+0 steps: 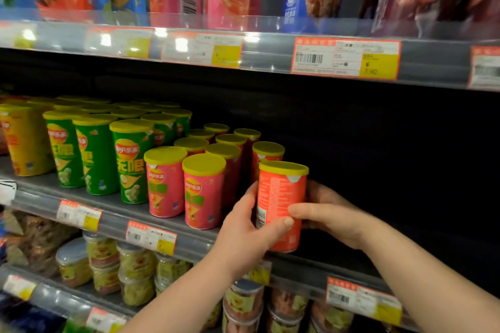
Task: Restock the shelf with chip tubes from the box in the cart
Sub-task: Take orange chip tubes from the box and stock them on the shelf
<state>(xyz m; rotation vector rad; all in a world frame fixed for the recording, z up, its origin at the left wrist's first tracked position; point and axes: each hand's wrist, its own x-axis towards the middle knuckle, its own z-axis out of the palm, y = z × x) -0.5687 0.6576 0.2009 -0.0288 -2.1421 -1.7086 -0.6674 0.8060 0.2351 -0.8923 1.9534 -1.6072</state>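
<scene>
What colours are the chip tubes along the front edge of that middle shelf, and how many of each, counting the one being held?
Yellow tube: 1
Green tubes: 3
Pink tubes, standing: 2
Red-orange tube, gripped by left hand and right hand: 1
Total: 7

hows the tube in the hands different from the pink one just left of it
The held tube shows its back with small print; the pink tube shows its logo. The left hand and right hand grip the held tube; the pink tube stands free. Both are short with yellow lids.
</scene>
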